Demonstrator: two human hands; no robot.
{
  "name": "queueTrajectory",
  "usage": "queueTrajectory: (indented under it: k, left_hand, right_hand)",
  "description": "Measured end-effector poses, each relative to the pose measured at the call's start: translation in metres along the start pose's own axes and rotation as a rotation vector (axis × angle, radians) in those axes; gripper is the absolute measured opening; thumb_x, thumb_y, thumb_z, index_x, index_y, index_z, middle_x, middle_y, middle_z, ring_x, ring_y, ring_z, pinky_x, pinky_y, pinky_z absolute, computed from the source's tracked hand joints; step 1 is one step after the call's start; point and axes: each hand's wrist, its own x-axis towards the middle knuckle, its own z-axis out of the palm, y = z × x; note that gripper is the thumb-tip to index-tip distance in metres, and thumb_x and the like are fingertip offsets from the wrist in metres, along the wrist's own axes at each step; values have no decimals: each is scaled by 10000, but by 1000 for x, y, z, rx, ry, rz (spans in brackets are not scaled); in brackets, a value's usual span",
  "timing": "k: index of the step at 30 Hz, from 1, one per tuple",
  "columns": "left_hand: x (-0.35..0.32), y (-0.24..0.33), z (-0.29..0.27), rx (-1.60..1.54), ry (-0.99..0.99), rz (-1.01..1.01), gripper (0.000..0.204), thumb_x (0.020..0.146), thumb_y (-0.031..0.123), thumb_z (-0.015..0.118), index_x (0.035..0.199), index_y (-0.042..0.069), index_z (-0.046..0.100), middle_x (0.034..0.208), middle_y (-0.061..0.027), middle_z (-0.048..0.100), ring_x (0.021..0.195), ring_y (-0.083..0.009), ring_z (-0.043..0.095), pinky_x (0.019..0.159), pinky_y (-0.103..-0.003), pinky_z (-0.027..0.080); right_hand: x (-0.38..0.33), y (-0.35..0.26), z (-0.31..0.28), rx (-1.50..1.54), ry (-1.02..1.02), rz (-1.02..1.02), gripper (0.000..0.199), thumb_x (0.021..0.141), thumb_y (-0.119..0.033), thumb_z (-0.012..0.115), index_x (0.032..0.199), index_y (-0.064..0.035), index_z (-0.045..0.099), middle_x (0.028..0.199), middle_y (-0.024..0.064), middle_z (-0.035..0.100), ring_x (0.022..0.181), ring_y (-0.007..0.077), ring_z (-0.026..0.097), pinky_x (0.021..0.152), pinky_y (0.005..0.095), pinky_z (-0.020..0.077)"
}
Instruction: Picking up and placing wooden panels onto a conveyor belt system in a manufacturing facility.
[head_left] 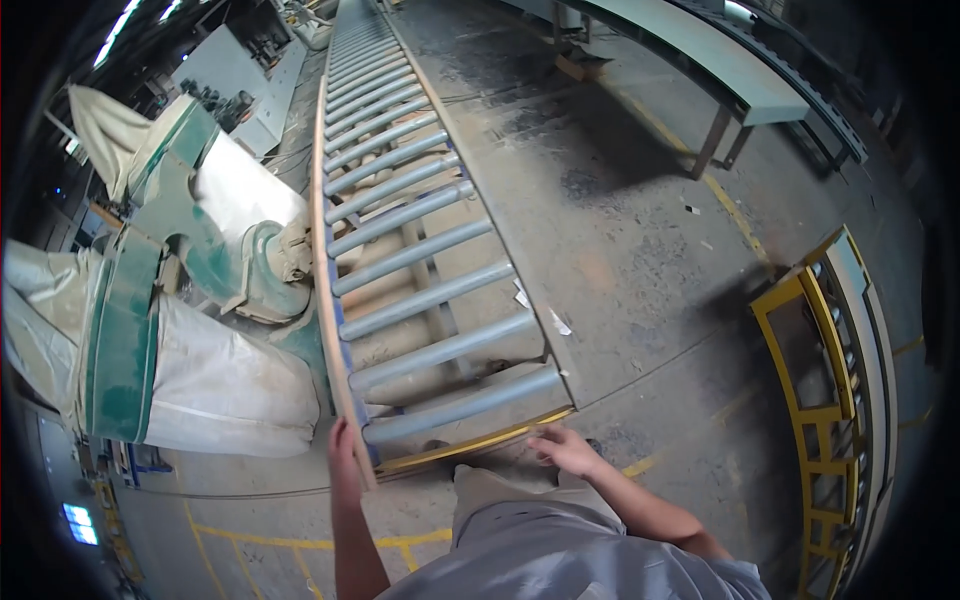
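Dusty concrete floor point(640, 230) spreads under a long roller conveyor point(420, 250), with a green dust collector point(150, 290) and its cloth bags at far left. At the conveyor's near end, the left hand point(342, 450) grips a thin wooden strip point(325, 250) standing along the frame's left edge, likely steadying it; the right hand point(566, 450) hovers open, fingers spread, near the yellow end rail point(470, 447).

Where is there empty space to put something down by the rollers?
The long grey metal roller conveyor is bare from end to end. The concrete floor between it and the yellow metal frame is open too. Left of the conveyor, the green dust collector with white cloth bags crowds everything.
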Motion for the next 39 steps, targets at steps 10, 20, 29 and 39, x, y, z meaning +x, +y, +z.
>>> queueTrajectory:
  k: [10, 20, 29, 39]
  left_hand:
    - [48, -67, 5, 1325, 424, 89, 158, 729, 143, 598, 845, 59, 666, 742, -127, 653, 758, -257, 657, 697, -409, 508]
    - [58, -150, 136, 187, 154, -123, 295, 796, 126, 631, 1066, 9, 607, 883, -45, 626, 801, -118, 567, 739, -245, 449]
    - [-106, -205, 243, 8, 85, -714, 401, 799, 189, 632, 1170, 44, 589, 798, -56, 638, 658, -134, 599, 553, -269, 474]
    - [-131, -158, 356, -325, 400, -898, 271, 848, 219, 578, 1077, 74, 564, 842, -68, 618, 679, -182, 602, 575, -294, 478]
  right_hand:
    - [-54, 49, -252, 306, 498, 152, 235, 855, -228, 570, 1006, -49, 575, 866, 56, 616, 692, 147, 571, 623, 286, 493]
    - [-53, 57, -398, 193, 642, 446, 296, 859, -235, 543, 1098, -62, 518, 908, 127, 562, 640, 211, 540, 577, 368, 501]
    - [20, 25, -496, -307, 535, 661, 153, 846, -208, 569, 898, -68, 600, 734, 72, 551, 552, 191, 541, 455, 363, 473]
    - [148, -92, -567, -529, 374, 527, 245, 807, -274, 622, 906, -52, 588, 743, 74, 565, 506, 170, 531, 418, 332, 488]
